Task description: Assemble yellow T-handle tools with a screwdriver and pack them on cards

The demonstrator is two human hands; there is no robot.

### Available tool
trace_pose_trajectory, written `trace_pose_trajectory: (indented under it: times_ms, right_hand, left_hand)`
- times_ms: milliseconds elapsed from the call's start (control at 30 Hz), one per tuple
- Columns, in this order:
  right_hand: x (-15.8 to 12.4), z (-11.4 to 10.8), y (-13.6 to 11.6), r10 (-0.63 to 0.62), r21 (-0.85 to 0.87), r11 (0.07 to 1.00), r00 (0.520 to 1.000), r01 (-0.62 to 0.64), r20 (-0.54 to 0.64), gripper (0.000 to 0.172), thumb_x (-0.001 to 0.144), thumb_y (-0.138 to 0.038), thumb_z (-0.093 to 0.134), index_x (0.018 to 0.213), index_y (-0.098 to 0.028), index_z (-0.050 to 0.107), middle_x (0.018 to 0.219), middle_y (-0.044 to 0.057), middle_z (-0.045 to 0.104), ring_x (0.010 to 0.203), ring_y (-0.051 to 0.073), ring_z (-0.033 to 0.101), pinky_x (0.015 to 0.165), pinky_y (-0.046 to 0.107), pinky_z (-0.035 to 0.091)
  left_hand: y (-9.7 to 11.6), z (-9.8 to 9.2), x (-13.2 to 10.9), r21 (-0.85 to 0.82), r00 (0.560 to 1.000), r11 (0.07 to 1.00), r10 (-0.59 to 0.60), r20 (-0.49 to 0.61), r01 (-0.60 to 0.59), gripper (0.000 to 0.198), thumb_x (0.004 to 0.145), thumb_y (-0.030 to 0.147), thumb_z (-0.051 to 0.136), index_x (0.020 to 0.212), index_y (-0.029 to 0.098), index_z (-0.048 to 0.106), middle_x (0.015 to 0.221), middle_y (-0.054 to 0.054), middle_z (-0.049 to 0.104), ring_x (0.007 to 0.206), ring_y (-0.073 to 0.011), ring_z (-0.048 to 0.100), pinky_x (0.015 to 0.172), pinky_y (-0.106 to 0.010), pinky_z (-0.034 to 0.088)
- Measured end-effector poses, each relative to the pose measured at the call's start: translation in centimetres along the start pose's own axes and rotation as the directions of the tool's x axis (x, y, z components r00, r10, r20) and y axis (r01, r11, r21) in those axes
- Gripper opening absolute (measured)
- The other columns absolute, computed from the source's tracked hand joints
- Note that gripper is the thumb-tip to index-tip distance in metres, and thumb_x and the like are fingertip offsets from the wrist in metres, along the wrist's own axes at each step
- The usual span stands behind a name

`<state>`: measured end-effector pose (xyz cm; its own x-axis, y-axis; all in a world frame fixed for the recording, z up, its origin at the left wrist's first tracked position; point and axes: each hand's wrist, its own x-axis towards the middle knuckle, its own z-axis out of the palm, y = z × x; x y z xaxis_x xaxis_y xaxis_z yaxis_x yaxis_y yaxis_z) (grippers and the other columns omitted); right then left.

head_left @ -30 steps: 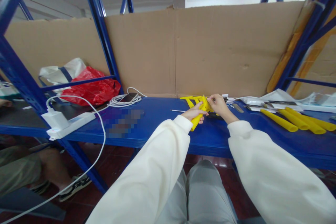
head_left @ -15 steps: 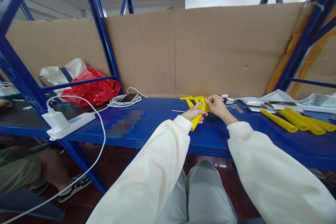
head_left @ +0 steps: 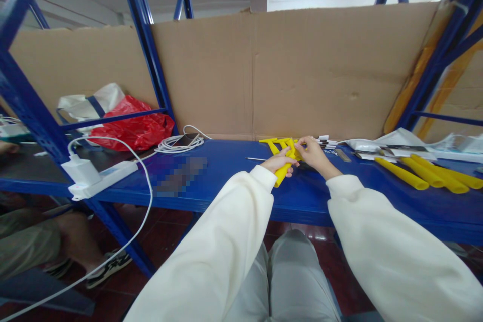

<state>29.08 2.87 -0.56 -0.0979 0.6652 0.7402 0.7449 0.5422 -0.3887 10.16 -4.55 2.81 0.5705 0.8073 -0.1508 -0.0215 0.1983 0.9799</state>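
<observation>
A yellow handle (head_left: 282, 173) is gripped in the closed left hand (head_left: 278, 163) at mid surface (head_left: 226, 176) while its far end is pinched by the right hand (head_left: 311, 152), fitting seemingly unfinished, with more yellow tubes (head_left: 422, 173) left lying at the right.

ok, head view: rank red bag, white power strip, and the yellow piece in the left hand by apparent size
1. red bag, clearly largest.
2. white power strip, though it sits nearer the camera.
3. yellow piece in the left hand, smallest, but partly hidden by the fingers.
</observation>
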Motion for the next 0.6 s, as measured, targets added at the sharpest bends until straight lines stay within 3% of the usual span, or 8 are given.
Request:
trace_pose_trajectory:
  times_ms: [167,433,600]
  right_hand:
    - [0.07,0.34,0.41,0.021,0.081,0.997,1.0,-0.019,-0.021,0.022,0.087,-0.04,0.064,0.073,-0.026,0.054,0.08,0.007,0.065,0.086,0.028,0.062,0.091,0.046,0.051]
    - [-0.16,0.44,0.2,0.185,0.259,0.948,0.982,-0.187,0.031,0.04,0.082,-0.06,0.069,0.07,-0.026,0.054,0.074,0.005,0.063,0.08,0.025,0.062,0.085,0.043,0.054]
    - [-0.34,0.1,-0.37,0.247,0.285,0.924,0.967,-0.256,0.069,0.041,0.078,-0.062,0.071,0.07,-0.025,0.056,0.075,0.006,0.065,0.079,0.025,0.063,0.085,0.044,0.055]
  left_hand:
    - [-0.28,-0.38,0.49,-0.035,1.0,0.999,-0.001,0.004,0.002,0.092,0.093,0.002,0.057,0.169,0.032,0.015,0.077,0.007,0.058,0.042,-0.0068,0.044,0.048,-0.018,0.037]
    - [-0.18,-0.33,0.43,-0.036,1.0,0.999,-0.004,-0.003,0.004,0.093,0.094,0.001,0.053,0.171,0.031,0.009,0.076,0.006,0.057,0.044,-0.0085,0.045,0.048,-0.019,0.037]
    - [-0.01,-0.17,0.12,-0.019,1.0,1.0,-0.001,0.01,0.001,0.09,0.095,0.0,0.049,0.171,0.03,0.01,0.074,0.006,0.057,0.043,-0.0084,0.044,0.048,-0.019,0.037]
